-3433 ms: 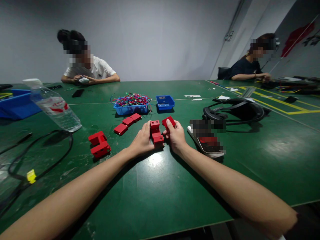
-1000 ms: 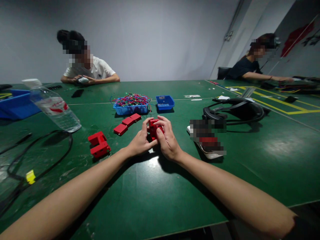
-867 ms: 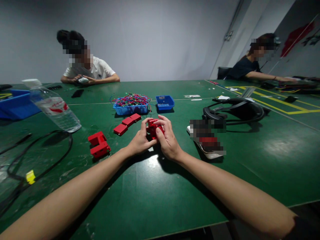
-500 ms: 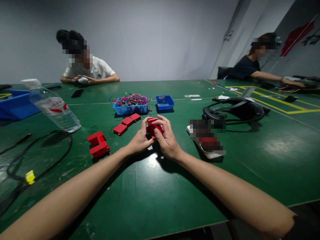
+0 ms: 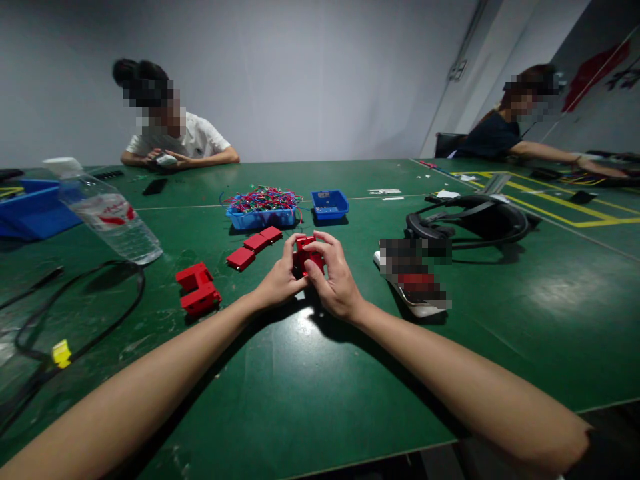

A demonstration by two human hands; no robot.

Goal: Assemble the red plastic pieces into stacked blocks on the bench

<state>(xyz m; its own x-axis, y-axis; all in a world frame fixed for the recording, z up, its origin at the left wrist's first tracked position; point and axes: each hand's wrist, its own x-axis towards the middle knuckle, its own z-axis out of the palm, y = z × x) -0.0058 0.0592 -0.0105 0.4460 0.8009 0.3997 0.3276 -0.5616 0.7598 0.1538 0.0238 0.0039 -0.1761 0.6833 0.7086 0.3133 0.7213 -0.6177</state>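
Note:
Between my two hands, over the middle of the green table [image 5: 280, 373], is a red plastic block [image 5: 309, 250]. My left hand [image 5: 280, 280] grips its left side, fingers curled behind it. On the other side my right hand [image 5: 337, 277] has its fingers and thumb bent round the block, which hides part of its shape. To the left of my left hand lies a notched red block [image 5: 199, 291]. A row of flat red square pieces [image 5: 254, 247] rests a little farther off, beyond my left hand.
A blue tray heaped with coloured wires [image 5: 263, 217] and a smaller blue tray [image 5: 330, 205] stand ahead. At right lie a phone [image 5: 415, 283] and a black headset [image 5: 470, 223]. Leftward are a tilted water bottle [image 5: 110, 217] and black cable [image 5: 143, 287]. Two people sit across.
My right thumb has shifted slightly on the red block, while both hands stay in place. At far right, a person's outstretched hand has moved a little farther right.

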